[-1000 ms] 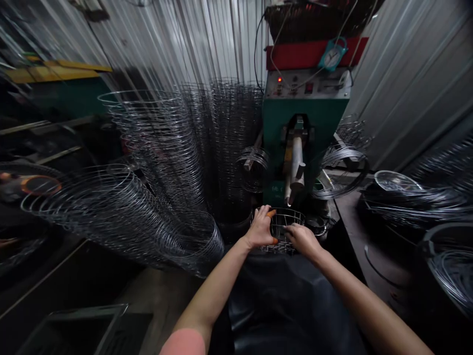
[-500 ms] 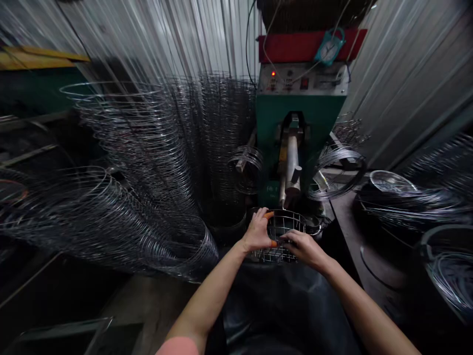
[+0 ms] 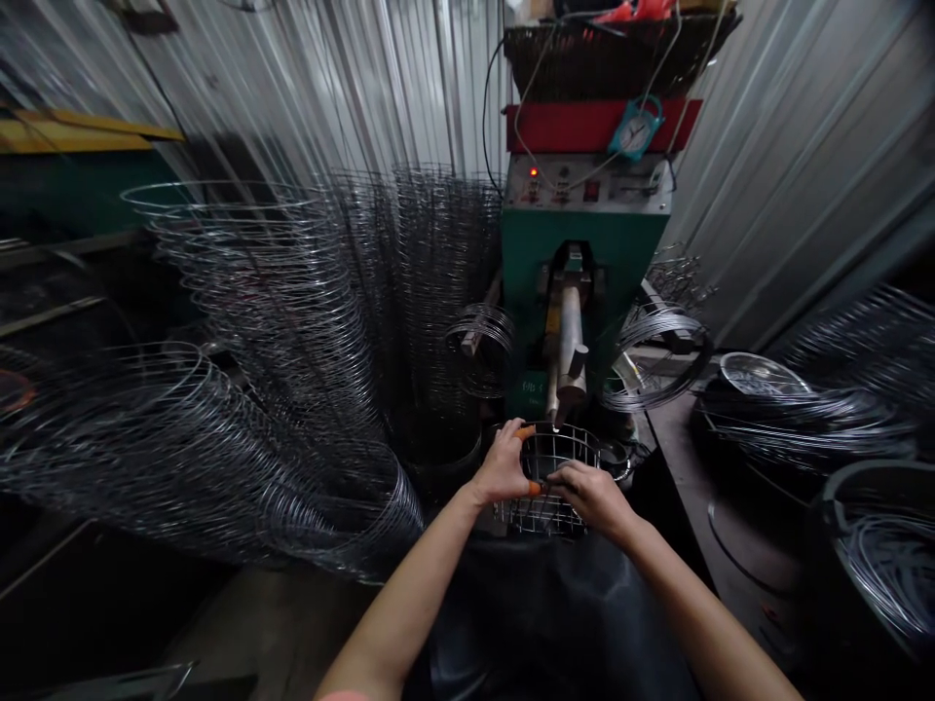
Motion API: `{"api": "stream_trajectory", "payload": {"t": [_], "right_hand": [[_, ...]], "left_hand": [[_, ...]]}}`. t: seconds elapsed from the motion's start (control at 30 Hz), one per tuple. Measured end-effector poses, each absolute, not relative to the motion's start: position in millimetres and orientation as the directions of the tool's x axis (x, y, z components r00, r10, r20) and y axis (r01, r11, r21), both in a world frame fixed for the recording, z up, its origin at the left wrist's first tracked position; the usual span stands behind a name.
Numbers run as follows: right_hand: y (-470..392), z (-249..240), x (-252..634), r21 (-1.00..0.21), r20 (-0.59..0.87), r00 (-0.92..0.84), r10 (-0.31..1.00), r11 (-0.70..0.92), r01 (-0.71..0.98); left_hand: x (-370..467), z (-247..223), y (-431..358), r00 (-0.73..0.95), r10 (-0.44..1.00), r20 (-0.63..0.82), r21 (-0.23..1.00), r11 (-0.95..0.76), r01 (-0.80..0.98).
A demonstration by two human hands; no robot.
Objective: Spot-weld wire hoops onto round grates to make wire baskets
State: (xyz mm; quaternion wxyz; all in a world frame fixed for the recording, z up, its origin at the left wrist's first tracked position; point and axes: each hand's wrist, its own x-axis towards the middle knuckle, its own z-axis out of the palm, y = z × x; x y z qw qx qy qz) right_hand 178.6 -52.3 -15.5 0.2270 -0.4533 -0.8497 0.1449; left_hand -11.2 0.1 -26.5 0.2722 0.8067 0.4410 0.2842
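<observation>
A round wire basket [image 3: 556, 522] with a grid of metal wires sits low in front of me, just below the tip of the spot welder's metal arm [image 3: 571, 336]. My left hand [image 3: 503, 467] grips the basket's left side. Its thumb and a finger wear orange covers and are spread along the rim. My right hand [image 3: 595, 495] is closed at the near rim, fingertips pinched close to my left thumb. Whatever lies between those fingertips is partly hidden. Behind the basket stands the green spot welder [image 3: 522, 253], its red lamp lit.
Tall stacks of wire rings [image 3: 270, 282] fill the left, with more leaning stacks [image 3: 336, 497] in front. Wire coils [image 3: 657, 355] hang beside the machine. At right are a wire bundle [image 3: 810, 414] and a dark bucket [image 3: 825, 526] of wire. A teal clock [image 3: 635, 129] hangs above.
The view has tilted up slightly, so the scene sits lower in the picture. Both hands keep their hold at the basket, with little visible movement relative to it.
</observation>
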Motion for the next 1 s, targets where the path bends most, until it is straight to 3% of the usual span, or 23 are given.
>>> {"api": "stream_trajectory", "payload": {"t": [0.3,0.67,0.83,1.0], "right_hand": [[-43.3,-17.0,184.2,-0.447,0.313,-0.448,0.837,0.546,0.709],[-20.7,-18.2,180.1,-0.306,0.432,-0.355,0.829,0.505,0.807],[-49.4,-33.1,183.5,-0.469,0.559,-0.163,0.813,0.472,0.747],[-101.0,-66.2,198.9,-0.692,0.432,-0.092,0.897,0.396,0.603]], "left_hand": [[-5.5,-24.5,12.3,0.46,0.858,0.228,0.712,-0.469,0.523],[5.2,-20.0,35.3,0.352,0.894,0.276,0.703,-0.437,0.56],[5.7,-24.3,35.8,0.336,0.899,0.281,0.686,-0.433,0.585],[7.7,-23.1,42.9,0.244,0.922,0.3,0.656,-0.385,0.649]]}}
